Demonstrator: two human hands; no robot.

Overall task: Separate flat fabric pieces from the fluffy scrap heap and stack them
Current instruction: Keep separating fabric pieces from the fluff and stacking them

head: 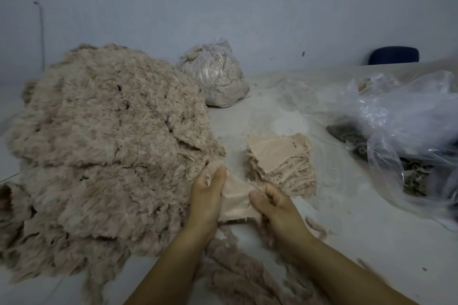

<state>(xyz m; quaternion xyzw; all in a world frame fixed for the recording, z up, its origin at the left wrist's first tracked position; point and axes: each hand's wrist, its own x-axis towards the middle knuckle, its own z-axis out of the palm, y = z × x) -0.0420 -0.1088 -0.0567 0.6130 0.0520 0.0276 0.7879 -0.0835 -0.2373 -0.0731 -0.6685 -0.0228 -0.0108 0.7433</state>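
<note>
The left hand [207,195] and the right hand [277,210] both pinch one flat fabric piece [235,202], between the fluffy heap [104,146] and the stack [282,163].

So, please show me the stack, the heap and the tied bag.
stack [270,147], head view, top flat piece
heap [104,131], head view, fluffy middle
tied bag [218,77], head view, front side

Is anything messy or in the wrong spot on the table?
A bit messy. Loose fluffy strips have strayed from the big fluffy heap and lie near the table edge by the arms. The stack of flat pieces is uneven, its corners sticking out. Both hands, left and right, hold one flat piece.
</note>
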